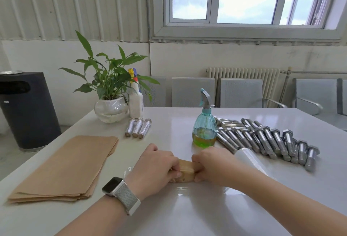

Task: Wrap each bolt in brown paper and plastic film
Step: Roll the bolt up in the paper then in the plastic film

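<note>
Item 1: paper-wrapped bolt. Held between both hands on the table; its long axis runs left to right across the view, one end in each hand. Only the middle of the brown wrapping shows; which end carries the head cannot be told.

Item 2: left hand. Fingers curled round the left end of the bundle, thumb underneath toward the person. A watch with a pale woven strap sits on its wrist.

Item 3: right hand. Fingers curled round the right end of the bundle, knuckles up.

Item 4: plastic film. A clear sheet lies flat on the table under both hands and toward the person. The film roll lies just behind the right wrist, partly hidden by the forearm.

Item 5: brown paper stack. Flat sheets, well to the left of the left hand.

Item 6: wrapped bolts. Three finished bundles side by side, beyond the left hand, long axes running away from the person.

Item 7: bare bolts. A loose row of silvery steel bolts beyond and to the right of the right hand, most lying slantwise with hexagonal heads at the far end.

Item 8: spray bottle. Teal, with yellow-green liquid at the bottom, upright just beyond the right hand.

Item 9: potted plant and white bottle. At the far edge, beyond the left hand.
</note>
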